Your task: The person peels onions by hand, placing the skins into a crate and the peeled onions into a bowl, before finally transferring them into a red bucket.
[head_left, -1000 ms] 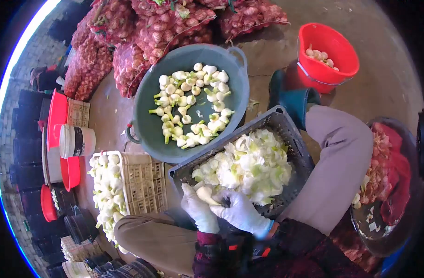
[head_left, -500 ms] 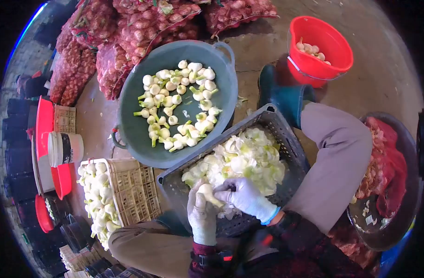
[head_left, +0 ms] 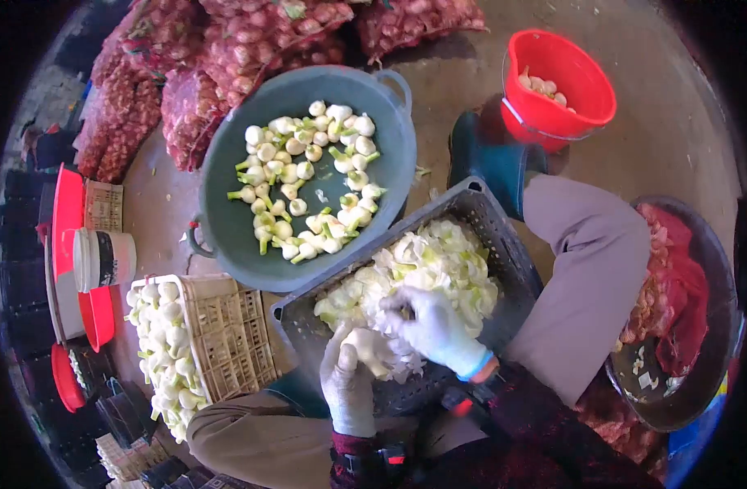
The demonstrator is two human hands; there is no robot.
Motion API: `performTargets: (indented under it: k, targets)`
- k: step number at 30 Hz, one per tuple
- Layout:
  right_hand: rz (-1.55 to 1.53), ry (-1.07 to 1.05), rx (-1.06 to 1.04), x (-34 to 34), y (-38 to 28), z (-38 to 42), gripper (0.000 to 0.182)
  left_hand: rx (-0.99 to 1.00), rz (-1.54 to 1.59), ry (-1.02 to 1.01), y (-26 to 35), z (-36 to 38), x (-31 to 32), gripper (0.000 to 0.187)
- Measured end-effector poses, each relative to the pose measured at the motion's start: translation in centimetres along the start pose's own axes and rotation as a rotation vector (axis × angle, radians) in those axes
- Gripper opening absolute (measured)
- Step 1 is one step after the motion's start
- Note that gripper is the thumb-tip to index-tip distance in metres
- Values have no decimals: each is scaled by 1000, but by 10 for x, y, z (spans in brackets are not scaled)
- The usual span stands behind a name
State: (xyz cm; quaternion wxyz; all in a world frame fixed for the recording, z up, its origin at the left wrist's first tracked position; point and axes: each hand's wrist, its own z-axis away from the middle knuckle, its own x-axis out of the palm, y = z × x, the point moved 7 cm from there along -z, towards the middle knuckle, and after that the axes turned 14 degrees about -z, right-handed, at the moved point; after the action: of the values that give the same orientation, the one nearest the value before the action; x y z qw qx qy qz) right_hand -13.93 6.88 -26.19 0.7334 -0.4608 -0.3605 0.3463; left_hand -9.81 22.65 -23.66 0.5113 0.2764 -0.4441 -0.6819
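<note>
My left hand (head_left: pixel 348 383), in a whitish glove, is closed around a garlic bulb (head_left: pixel 367 349), which looks slightly blurred. Just to the right, my gloved right hand (head_left: pixel 439 330) is apart from the bulb, its thumb and fingers curled together; whatever they pinch is hidden. Both hands are over the near side of a dark plastic crate (head_left: pixel 516 253) heaped with pale garlic skins (head_left: pixel 439 269). Beyond the crate stands a grey-green tub (head_left: pixel 227 175) with many peeled garlic bulbs (head_left: pixel 288 173) in it.
Left, a cream crate (head_left: pixel 235 334) holds white bulbs (head_left: pixel 168 350). Net sacks (head_left: pixel 227 49) pile up at the back. A red bucket (head_left: pixel 561 81) with bulbs stands back right; a dark basin (head_left: pixel 716 244) with a red net bag (head_left: pixel 683 293) lies right of my leg.
My right hand has lifted off the bulb, moving up and slightly right, fingers curled. The left hand keeps hold of the bulb, which has tipped slightly. The whole view has shifted a little.
</note>
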Motion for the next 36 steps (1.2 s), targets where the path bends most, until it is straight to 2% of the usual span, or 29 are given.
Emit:
performTargets:
  k: [2,4,5,6,8,9,10,11,12,14,15,16,18,19,21,24,25,26,28,29,30,31,32,34,35,36]
  targets:
    - [361,-115,-375,17,-48,20,18,-16,60,46,-2,2,-4,61]
    - [409,-167,-371,27,-53,31,20,3,-310,48,-3,4,-7,49]
    - [538,-176,-375,31,-50,33,18,171,-442,86,9,6,-3,42]
    - [668,-186,-379,34,-47,33,16,171,-444,87,7,6,-7,42]
    - [640,-172,-374,33,-38,25,17,11,-357,5,-13,3,-13,45]
    - [495,-81,-267,22,-21,14,18,-74,-104,-45,7,10,9,53]
    - [347,12,-160,12,-4,7,20,-82,-112,-45,3,12,10,53]
    - [28,-28,42,4,18,3,22,-32,-61,-13,4,10,9,57]
    - [22,-30,36,4,7,7,22,25,-6,20,7,8,8,61]
    - [60,-191,63,13,-20,22,24,12,-11,33,11,8,16,67]
    - [-42,-183,184,14,-4,22,28,23,-32,36,10,7,20,74]
    - [-47,-177,187,12,2,20,28,27,-57,41,10,8,23,81]
    - [-160,-178,337,11,16,18,25,30,-53,25,13,10,26,79]
    - [-168,-173,335,9,14,17,25,37,-41,10,15,10,29,78]
    - [-409,-182,414,9,12,20,23,37,-30,-5,14,7,31,76]
    - [-483,-254,505,15,18,23,22,36,63,-2,4,-1,28,76]
    - [-435,-216,312,16,8,19,18,-15,25,10,0,-1,24,75]
    - [-435,-216,312,18,9,18,18,-65,-13,21,-3,-4,20,73]
    - [150,-185,-144,15,-11,18,18,-74,-96,-7,4,-4,20,68]
    - [225,-84,-186,9,-5,14,15,-89,-37,-24,1,-4,18,67]
    - [261,-37,-45,1,2,5,16,-98,23,-37,-1,-3,16,65]
    - [183,84,-9,-12,2,-2,16,-137,156,-15,-7,0,18,62]
    - [102,207,20,-27,3,-5,15,-122,162,-17,-5,0,14,62]
    - [372,154,27,-41,-1,-9,17,-206,367,-114,-2,4,21,58]
    - [829,164,-183,-36,-27,8,24,-167,503,-98,12,7,28,54]
    - [796,144,-319,-33,-39,15,33,-149,521,-98,11,7,24,54]
